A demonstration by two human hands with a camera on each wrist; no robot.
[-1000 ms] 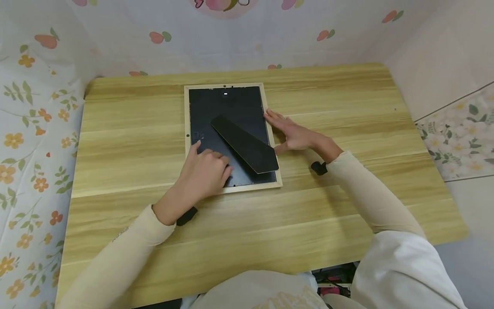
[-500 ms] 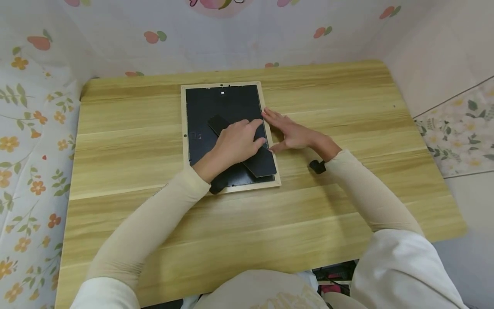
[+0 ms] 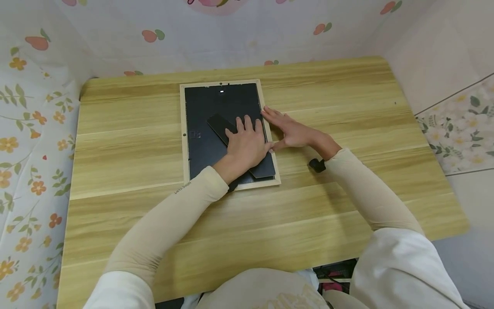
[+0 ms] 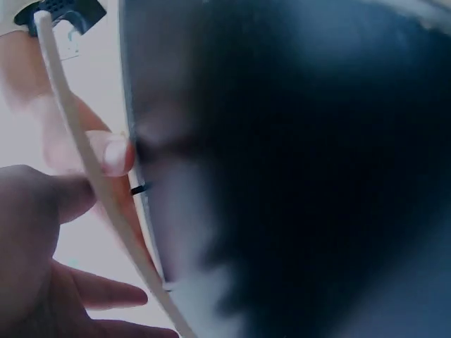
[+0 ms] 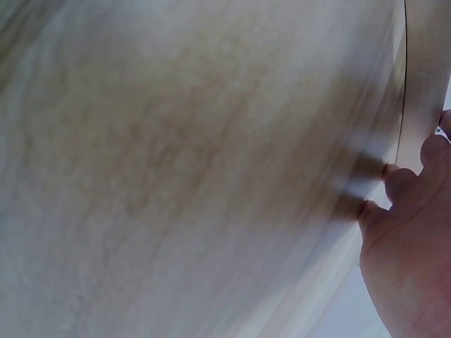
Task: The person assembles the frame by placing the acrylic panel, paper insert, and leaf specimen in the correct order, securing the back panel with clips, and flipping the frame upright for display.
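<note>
A picture frame point(image 3: 204, 152) with a pale wooden border lies face down, its black back upward. Slanting across that back is a black easel stand point(image 3: 264, 166). My left hand point(image 3: 247, 145) lies over the stand with its fingers spread, covering the stand's middle. At the frame's right side, my right hand point(image 3: 294, 132) touches the border with its thumb and extended fingertips. The left wrist view shows the stand's pale edge point(image 4: 106, 190) close to my left fingers point(image 4: 106, 290). In the right wrist view, my right hand point(image 5: 416, 239) meets the wooden border point(image 5: 424, 63).
The wood-grain table point(image 3: 127, 150) extends around the frame on every side. Behind it hangs a fruit-patterned cloth point(image 3: 231, 40), and a flowered cloth point(image 3: 31, 171) hangs on the left. A black wrist device point(image 3: 317, 165) sits under my right wrist.
My left hand has moved from the frame's lower left, rightward and up onto the easel stand, and its fingers have spread out. My right hand stays at the frame's right edge.
</note>
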